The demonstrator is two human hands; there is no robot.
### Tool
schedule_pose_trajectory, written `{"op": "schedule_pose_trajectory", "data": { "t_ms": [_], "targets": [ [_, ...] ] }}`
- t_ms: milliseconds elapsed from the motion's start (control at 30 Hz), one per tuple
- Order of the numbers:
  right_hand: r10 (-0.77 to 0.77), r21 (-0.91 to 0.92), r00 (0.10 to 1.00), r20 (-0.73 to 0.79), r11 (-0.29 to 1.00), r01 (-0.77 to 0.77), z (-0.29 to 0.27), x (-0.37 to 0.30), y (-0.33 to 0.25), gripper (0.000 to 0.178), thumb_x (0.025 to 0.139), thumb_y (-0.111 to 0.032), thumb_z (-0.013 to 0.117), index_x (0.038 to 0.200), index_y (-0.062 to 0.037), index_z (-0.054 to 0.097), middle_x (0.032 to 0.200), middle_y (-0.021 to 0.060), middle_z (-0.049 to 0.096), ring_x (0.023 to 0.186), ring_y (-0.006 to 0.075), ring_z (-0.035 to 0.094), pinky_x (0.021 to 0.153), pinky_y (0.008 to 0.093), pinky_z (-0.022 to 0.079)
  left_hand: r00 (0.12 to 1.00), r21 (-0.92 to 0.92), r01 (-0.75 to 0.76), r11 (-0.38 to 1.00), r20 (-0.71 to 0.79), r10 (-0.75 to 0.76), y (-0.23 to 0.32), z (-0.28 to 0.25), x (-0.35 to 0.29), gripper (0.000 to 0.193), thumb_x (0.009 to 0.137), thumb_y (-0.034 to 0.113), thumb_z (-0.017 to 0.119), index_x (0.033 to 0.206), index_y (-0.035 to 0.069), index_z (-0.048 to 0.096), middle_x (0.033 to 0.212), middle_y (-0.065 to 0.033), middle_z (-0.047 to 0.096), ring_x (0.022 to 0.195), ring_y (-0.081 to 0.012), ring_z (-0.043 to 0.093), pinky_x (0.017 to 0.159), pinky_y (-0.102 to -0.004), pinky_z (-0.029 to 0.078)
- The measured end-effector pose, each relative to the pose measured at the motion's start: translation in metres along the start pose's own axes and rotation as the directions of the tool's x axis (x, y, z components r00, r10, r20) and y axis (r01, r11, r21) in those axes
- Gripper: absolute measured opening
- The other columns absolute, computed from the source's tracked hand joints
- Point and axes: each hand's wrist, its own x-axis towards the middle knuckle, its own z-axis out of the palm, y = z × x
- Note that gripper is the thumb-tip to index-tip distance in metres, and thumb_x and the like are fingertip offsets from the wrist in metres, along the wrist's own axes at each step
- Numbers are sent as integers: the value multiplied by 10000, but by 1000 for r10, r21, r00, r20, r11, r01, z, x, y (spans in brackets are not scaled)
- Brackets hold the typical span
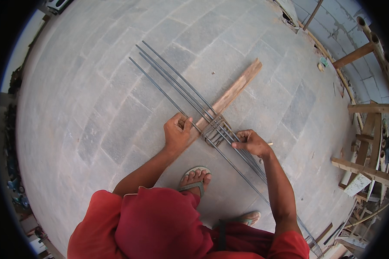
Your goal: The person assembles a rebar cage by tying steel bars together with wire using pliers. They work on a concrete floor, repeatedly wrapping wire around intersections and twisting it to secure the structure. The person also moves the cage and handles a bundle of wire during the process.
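Note:
Several long steel rebar rods (162,90) run diagonally from the far left to the near right. They pass through a cluster of bent wire stirrups (216,129) bunched together mid-length. Beneath the rods, crosswise, lies a rough wooden plank (240,84) on the floor. My left hand (177,130) is closed with thumb and fingers on the outermost left rod, just beyond the stirrups. On the other side, my right hand (250,143) pinches a rod on the near right of the stirrups; its fingertips partly hide the grip.
Grey paving blocks (108,121) make up the floor. My sandalled feet (196,179) stand close to the rods. Along the right side are a block wall (337,26), a wooden frame (367,168) and stacked scrap timber. A bamboo pole (333,58) lies by the wall.

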Motion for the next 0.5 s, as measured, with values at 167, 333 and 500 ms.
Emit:
{"op": "schedule_pose_trajectory", "data": {
  "t_ms": [167,333,500],
  "targets": [
    [33,-36,999,-4,999,-33,-1,-2,-3,277,875,-226,891,756,-119,665,652,-81,489,627,83,390,595,302,327,928,390,-340,856,-11,373,3,-21,28,624,895,452,831,1345,88,599,1340,-186,526,1204,-325,515,987,-501,466],
    [24,-15,1000,-2,1000,-24,3,-3,-7,268,870,-236,894,770,-119,674,654,-78,498,618,84,389,587,297,322,900,722,-432,541,305,313,11,-94,141,1693,265,977,812,1704,389,140,1778,-181,-27,1609,-498,-87,1204,-829,21],
    [39,-64,999,-22,997,-40,4,-2,-6,272,869,-249,894,774,-124,673,651,-77,503,603,84,386,568,302,315,910,795,-407,450,398,121,3,-138,225,1726,250,895,885,1699,425,74,1783,-125,-100,1615,-466,-110,1222,-808,-13]
  ]
}}
